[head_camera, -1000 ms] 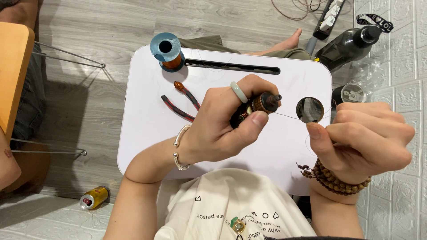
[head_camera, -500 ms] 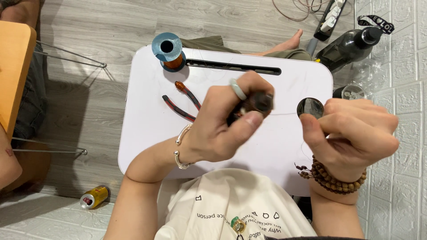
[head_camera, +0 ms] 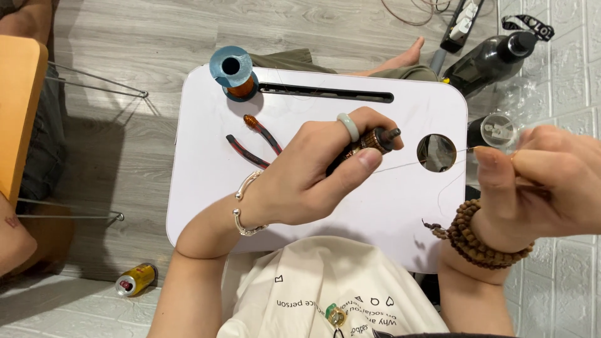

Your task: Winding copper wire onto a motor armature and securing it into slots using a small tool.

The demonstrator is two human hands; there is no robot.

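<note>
My left hand point(head_camera: 313, 172) grips a small brown wound coil on a metal shaft point(head_camera: 374, 139), thumb pressed along its side. A thin wire point(head_camera: 413, 164) runs taut from the coil to my right hand point(head_camera: 541, 188), which pinches the wire's end between thumb and fingers, out past the table's right edge. Both hands hover above the white lap table point(head_camera: 206, 188). On the table's far left stands a spool of copper wire with a blue flange point(head_camera: 231, 72). Pliers with dark red handles point(head_camera: 253, 144) lie just left of my left hand.
The table has a long slot point(head_camera: 325, 94) at the back and a round hole point(head_camera: 437, 152) at the right. A dark bottle point(head_camera: 488, 59) and a clear cup point(head_camera: 498, 130) sit on the floor at the right. A drink can point(head_camera: 134, 280) lies at lower left, an orange chair point(head_camera: 19, 112) stands left.
My right hand has pulled away to the right, drawing the wire out longer and taut. My left hand holds the coil in nearly the same place, turned slightly.
</note>
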